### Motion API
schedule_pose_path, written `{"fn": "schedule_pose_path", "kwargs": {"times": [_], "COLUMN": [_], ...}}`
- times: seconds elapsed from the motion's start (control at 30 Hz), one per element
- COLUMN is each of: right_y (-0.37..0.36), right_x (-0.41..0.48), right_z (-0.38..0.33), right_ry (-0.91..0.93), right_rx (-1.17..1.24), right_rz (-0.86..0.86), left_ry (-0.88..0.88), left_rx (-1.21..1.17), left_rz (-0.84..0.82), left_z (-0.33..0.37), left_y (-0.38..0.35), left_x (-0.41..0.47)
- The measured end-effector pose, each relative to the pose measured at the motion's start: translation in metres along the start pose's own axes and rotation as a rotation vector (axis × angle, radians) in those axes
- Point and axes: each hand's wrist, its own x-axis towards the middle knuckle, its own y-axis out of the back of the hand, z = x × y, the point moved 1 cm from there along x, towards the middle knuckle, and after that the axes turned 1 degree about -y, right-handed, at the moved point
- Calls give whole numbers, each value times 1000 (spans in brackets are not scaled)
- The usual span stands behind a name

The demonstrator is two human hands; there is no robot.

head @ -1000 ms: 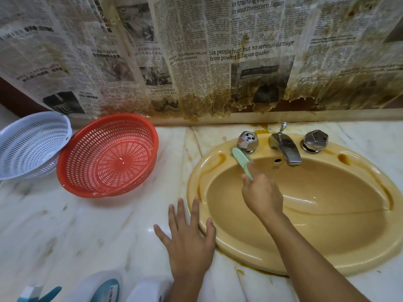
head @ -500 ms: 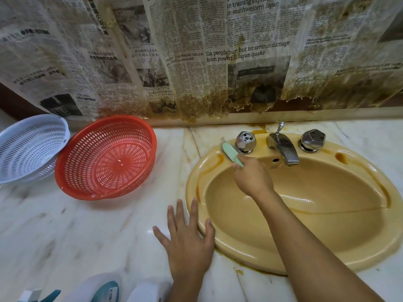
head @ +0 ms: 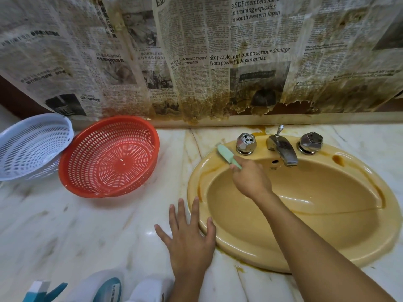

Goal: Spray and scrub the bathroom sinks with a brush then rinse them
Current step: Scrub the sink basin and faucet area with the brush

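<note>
A stained yellow sink (head: 370,247) is set in the marble counter at the right. My right hand (head: 250,178) grips a pale green brush (head: 226,155), whose head lies on the sink's back left rim beside the left tap knob (head: 246,143). My left hand (head: 189,236) rests flat on the counter, fingers spread, its fingertips touching the sink's front left rim. A metal spout (head: 283,150) and a right tap knob (head: 310,142) stand on the back rim. Two white spray bottles (head: 104,286) show at the bottom edge.
A red plastic colander (head: 109,158) and a light blue colander (head: 30,147) sit on the counter at the left. Stained, torn newspaper (head: 196,62) covers the wall behind. Brown stains ring the sink on the marble counter (head: 87,232).
My right hand has carried the brush left along the back rim, from in front of the left knob to the rim left of it. My left hand has stayed put.
</note>
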Motion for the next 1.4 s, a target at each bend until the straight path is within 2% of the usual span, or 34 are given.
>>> {"fn": "schedule_pose_path", "kwargs": {"times": [0.07,0.17,0.23,0.37,0.4,0.57,0.77,0.93,1.1,1.27,1.4], "right_y": [5,5,9,24,24,1,11,-13,3,-3,8], "right_x": [6,0,-1,21,21,-7,7,-15,6,-2,5], "right_z": [1,-4,-4,5,5,3,21,26,38,46,62], "right_ry": [-3,90,108,4,-1,166,14,184,64,115,30], "right_rx": [14,8,-27,-1,22,-21,-87,-21,-10,16,43], "right_rz": [-14,-172,-217,-23,-19,-248,69,-96,32,-65,61], "left_ry": [1,-2,-7,-11,-8,1,20,24,28,17,15], "left_rx": [7,10,17,12,7,4,-22,-27,-37,-61,-71], "left_rz": [-8,-7,-9,-16,-16,7,-1,-15,-46,-68,-111], "left_z": [0,0,0,1,1,1,1,1,1,-1,-2], "left_y": [0,0,1,1,1,1,5,6,10,14,17], "left_x": [0,0,0,-1,0,-1,-2,-2,-4,-5,-7]}}
